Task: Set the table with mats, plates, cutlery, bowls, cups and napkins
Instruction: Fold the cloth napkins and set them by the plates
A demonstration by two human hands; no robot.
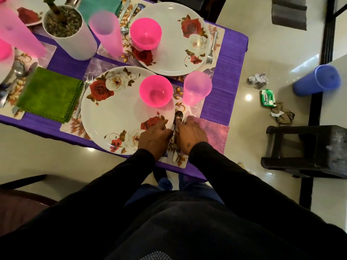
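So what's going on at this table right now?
A person in black sleeves is setting a place on the purple-clothed table. Both hands, the left hand and the right hand, are at the steel spoon lying beside the nearest white rose-patterned plate, apparently straightening the cutlery. A bright pink plastic bowl sits on that plate, with a pale pink tumbler and a pink cloth napkin to its right.

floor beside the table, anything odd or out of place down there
Yes: litter lies on the pale tiled floor right of the table: a crumpled silver foil wrapper, a torn green packet and crumpled brown paper. Nothing looks spilled.
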